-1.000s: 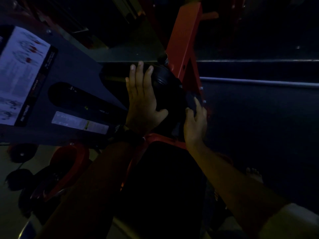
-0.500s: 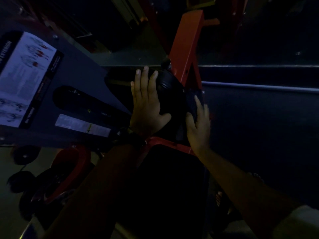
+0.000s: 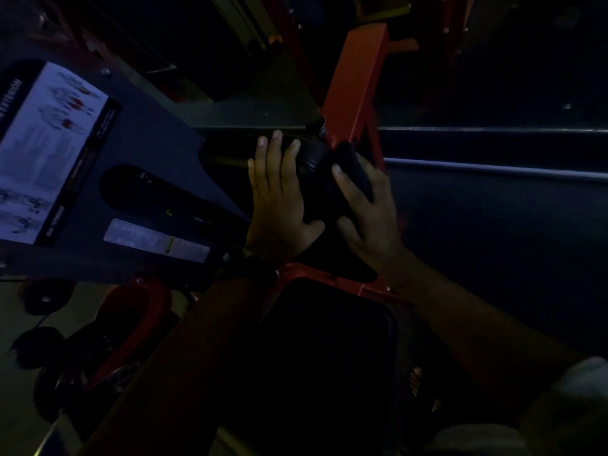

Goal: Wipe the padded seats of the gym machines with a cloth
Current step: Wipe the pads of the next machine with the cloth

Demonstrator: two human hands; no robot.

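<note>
— What do the hands do?
— The left hand (image 3: pixel 279 205) lies flat, fingers straight, on the black roller pad (image 3: pixel 316 159). The right hand (image 3: pixel 368 212) has come up from the pad's side onto it — so the wiping goes on, I think.
— And the cloth?
— Something dark, maybe the cloth (image 3: pixel 357 172), lies at its fingers, below the red frame (image 3: pixel 358 77). Gripped or only pressed, I cannot tell — the seat (image 3: pixel 329 357) underneath is almost black.

I'm looking into a dim gym. There is a red machine frame (image 3: pixel 357 74), a black padded seat (image 3: pixel 345 327), and an exercise chart (image 3: pixel 49 149) stuck on a grey panel (image 3: pixel 158 139).
</note>
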